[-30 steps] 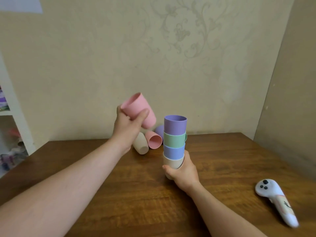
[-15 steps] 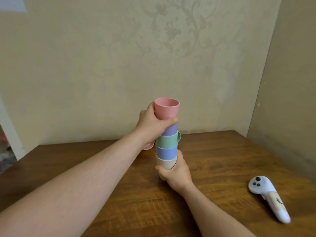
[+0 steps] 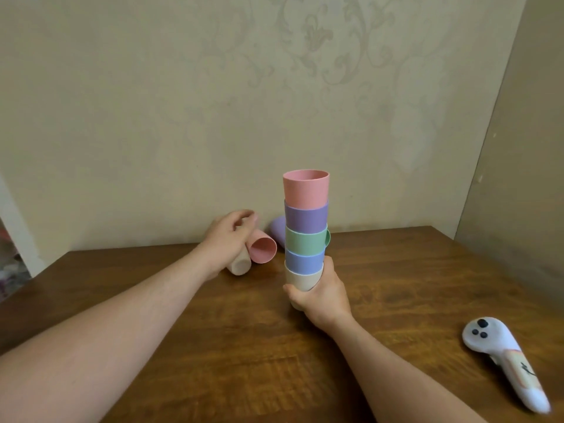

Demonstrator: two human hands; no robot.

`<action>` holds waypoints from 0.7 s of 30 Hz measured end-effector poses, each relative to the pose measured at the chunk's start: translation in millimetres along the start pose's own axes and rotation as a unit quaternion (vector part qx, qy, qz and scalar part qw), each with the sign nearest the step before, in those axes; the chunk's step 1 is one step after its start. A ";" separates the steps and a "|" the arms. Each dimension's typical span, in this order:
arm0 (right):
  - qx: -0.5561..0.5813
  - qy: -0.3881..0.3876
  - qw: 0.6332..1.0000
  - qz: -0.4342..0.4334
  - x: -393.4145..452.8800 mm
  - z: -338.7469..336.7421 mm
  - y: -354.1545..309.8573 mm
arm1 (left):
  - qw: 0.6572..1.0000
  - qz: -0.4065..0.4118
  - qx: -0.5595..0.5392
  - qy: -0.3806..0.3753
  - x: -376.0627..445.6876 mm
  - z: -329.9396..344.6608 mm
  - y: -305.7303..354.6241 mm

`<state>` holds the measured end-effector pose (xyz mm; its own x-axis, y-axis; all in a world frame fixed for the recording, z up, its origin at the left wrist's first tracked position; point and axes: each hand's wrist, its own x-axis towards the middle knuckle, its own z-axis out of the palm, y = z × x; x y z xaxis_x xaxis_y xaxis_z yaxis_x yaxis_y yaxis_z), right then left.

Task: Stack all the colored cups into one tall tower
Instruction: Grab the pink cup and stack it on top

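A tower of nested cups (image 3: 305, 236) stands upright at the table's middle: beige at the bottom, then blue, green, purple, and a pink cup (image 3: 306, 189) on top. My right hand (image 3: 323, 293) is closed around the beige bottom cup. My left hand (image 3: 227, 239) is off the tower, to its left. Its fingers are spread over a pink cup (image 3: 263, 250) lying on its side. A beige cup (image 3: 239, 265) lies partly under that hand. A purple cup (image 3: 277, 230) lies behind the tower, and a green edge (image 3: 327, 238) shows past its right side.
A white controller (image 3: 506, 361) lies on the wooden table (image 3: 396, 285) at the front right. Walls close off the back and the right side. A white shelf edge (image 3: 12, 227) stands at the far left.
My left hand set the pink cup on top of the tower, let go, and moved left and down to the cups lying on the table. My right hand kept hold of the tower's base.
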<state>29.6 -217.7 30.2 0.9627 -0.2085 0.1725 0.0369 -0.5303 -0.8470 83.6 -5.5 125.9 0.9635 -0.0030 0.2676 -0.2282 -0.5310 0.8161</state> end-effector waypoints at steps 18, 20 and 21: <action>0.013 0.006 1.000 0.001 13.8 8.6 10.5 | 0.954 -0.283 0.072 0.066 55.7 35.4 -101.5; 0.013 0.007 1.000 0.003 14.4 9.6 11.4 | 0.961 -0.267 0.051 0.048 59.6 33.6 -103.7; 0.014 0.006 1.000 0.003 14.0 9.6 11.1 | 0.963 -0.261 0.035 0.047 59.7 33.0 -101.3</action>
<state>46.1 -218.6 18.4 0.9594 -0.2223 0.1738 0.0387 -0.5065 -0.8614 168.8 20.2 42.2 0.9266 0.3555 -0.1229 0.2982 -0.4952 0.8160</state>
